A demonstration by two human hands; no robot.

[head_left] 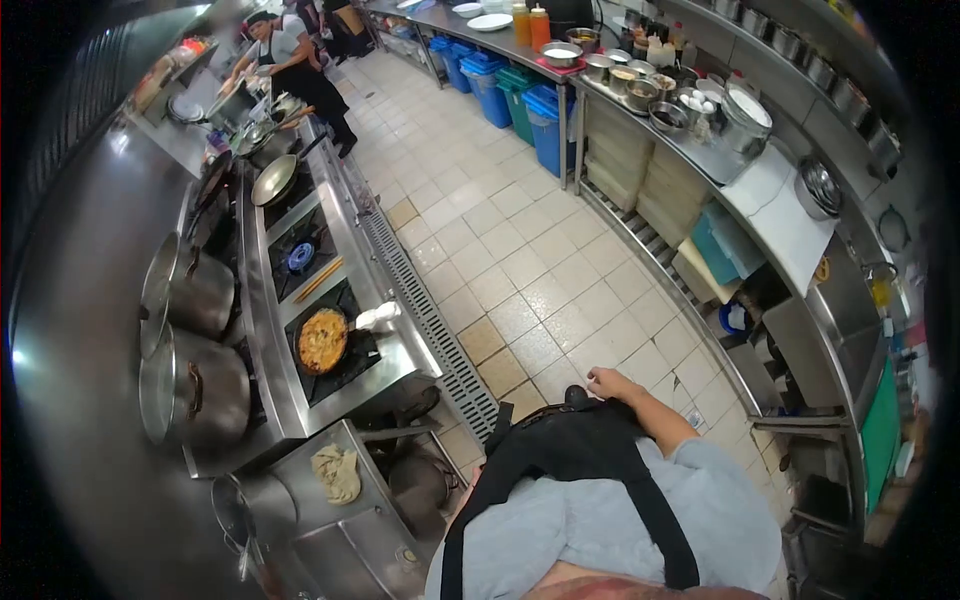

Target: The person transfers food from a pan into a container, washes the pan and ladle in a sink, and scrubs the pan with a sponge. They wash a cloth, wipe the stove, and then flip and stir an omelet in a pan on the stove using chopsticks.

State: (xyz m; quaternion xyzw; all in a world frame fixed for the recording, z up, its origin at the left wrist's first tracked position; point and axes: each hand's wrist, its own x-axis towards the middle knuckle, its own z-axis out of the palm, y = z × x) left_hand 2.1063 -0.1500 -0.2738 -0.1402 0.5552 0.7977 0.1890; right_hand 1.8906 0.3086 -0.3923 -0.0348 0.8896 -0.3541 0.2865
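My right hand point(609, 382) hangs in front of my black apron point(560, 440), above the tiled floor. Its fingers are loosely bent and apart, and I see nothing in them. My left hand is hidden beside my body. To the left, a round pan point(346, 347) sits on a burner, filled with orange-yellow food point(322, 340). A white wrapping, perhaps cloth, point(378, 316) lies at the pan's handle side. Behind the pan, a pair of wooden sticks point(318, 280) rests on the stove point(345, 235).
Two large steel pots point(205, 390) stand along the left wall. A crumpled cloth point(336, 474) lies on the near steel counter point(350, 550). Another person point(290, 75) works at the far stove end. Bowls and eggs point(697, 100) crowd the right counter, with blue bins point(485, 88) farther back.
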